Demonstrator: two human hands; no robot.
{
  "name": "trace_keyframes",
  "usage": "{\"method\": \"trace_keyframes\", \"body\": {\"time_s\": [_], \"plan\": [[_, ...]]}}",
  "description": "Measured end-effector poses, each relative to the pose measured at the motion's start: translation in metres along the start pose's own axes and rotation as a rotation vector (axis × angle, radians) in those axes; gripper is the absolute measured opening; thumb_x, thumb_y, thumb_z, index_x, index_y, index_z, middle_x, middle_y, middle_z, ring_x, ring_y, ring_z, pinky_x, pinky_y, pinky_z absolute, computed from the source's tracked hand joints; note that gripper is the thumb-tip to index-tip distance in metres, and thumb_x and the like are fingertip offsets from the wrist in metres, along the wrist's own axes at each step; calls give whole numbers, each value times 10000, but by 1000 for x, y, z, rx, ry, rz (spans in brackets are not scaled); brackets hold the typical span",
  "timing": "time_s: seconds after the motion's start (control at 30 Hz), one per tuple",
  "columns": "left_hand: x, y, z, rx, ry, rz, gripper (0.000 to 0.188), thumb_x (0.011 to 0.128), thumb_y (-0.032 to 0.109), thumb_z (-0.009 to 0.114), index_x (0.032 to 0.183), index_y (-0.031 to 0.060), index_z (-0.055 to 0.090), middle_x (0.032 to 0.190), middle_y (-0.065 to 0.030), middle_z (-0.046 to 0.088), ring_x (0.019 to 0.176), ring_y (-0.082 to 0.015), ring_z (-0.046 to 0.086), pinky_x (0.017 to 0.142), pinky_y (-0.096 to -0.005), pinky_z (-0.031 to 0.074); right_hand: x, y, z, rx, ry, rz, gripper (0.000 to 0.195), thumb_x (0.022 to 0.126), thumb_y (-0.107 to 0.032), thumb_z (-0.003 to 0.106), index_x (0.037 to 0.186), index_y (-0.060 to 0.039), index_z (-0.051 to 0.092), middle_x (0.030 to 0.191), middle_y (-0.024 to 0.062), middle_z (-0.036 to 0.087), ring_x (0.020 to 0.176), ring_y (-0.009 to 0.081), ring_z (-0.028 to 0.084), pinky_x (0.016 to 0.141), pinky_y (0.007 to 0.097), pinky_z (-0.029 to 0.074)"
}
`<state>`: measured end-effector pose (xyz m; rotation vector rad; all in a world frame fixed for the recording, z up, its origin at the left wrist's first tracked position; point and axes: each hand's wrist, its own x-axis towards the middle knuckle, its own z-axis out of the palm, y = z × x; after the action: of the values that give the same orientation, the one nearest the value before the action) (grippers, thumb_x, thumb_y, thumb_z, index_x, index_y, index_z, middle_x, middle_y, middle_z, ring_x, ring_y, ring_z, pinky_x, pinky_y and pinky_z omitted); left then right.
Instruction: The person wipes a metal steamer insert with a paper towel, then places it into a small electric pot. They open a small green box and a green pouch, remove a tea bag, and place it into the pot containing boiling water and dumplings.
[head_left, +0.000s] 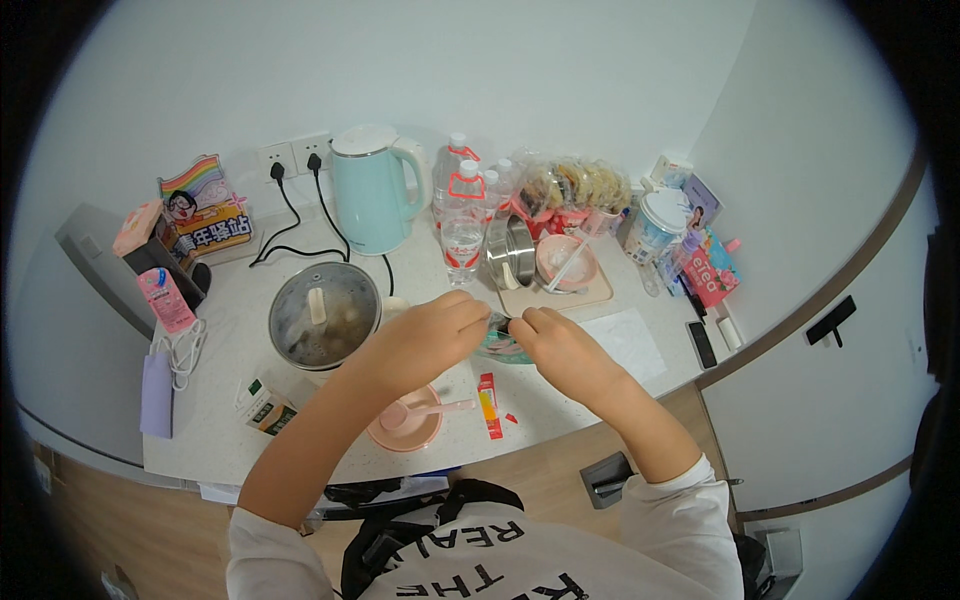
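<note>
Both of my hands meet over the middle of the table, pinching the upper part of a clear and green plastic bag (506, 351). My left hand (446, 334) grips its left side, and my right hand (551, 345) has the right side. Fingers hide much of the bag, and what it contains is unclear. Left of my left hand stands an electric pot (322, 341) with a glass lid and pale contents under it. Below my left wrist, a pink bowl (409, 435) holds a pink ladle (394, 415). A red and yellow sachet (489, 405) lies beneath the bag, with a torn red scrap (511, 418) beside it.
A light blue electric kettle (367, 199) and several water bottles (461, 240) stand at the back. Behind my hands are a steel pot (510, 251) and a pink bowl (568, 262) on a tray (592, 296). A carton (266, 409) stands left; a phone (701, 345) lies right.
</note>
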<state>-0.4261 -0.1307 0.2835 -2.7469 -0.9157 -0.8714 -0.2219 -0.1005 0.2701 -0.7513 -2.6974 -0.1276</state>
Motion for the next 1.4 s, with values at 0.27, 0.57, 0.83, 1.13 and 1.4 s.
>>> {"method": "trace_keyframes", "body": {"time_s": [0.27, 0.57, 0.83, 1.13, 1.4], "plan": [[5, -4, 19, -141, 79, -170, 142, 634, -30, 560, 767, 20, 564, 797, -73, 511, 730, -212, 523, 636, -285, 445, 0, -2, -4, 56, -32, 37, 168, 698, -70, 554, 846, -15, 497, 729, 105, 470, 715, 250, 510, 630, 333, 444], [5, -1, 27, -175, 206, -163, 133, 636, -35, 587, 755, 24, 586, 789, -73, 526, 745, -220, 534, 634, -297, 453, -5, 3, 4, 32, 63, 74, 148, 690, -52, 546, 820, -11, 490, 731, 106, 474, 717, 250, 509, 625, 334, 444], [4, -2, 32, -277, 212, -242, 115, 676, -27, 576, 778, 20, 598, 798, -91, 571, 700, -244, 565, 631, -307, 466, -5, -1, 2, 30, 94, 47, 131, 699, -68, 545, 801, -17, 482, 719, 98, 463, 712, 245, 505, 612, 332, 445], [6, -4, 42, -139, -11, -432, 72, 693, 48, 534, 723, 27, 596, 633, -147, 547, 640, -299, 553, 564, -361, 435, -6, -5, 1, 21, 79, 57, 132, 701, -63, 543, 816, -21, 495, 729, 96, 464, 719, 247, 503, 609, 336, 444], [6, 3, 36, -189, -35, -503, 167, 700, 61, 580, 859, 13, 596, 776, -145, 584, 759, -303, 548, 652, -364, 435, -11, 8, 7, 96, 83, 116, 194, 673, -32, 536, 865, -40, 517, 717, 105, 467, 707, 269, 507, 616, 358, 435]]}}
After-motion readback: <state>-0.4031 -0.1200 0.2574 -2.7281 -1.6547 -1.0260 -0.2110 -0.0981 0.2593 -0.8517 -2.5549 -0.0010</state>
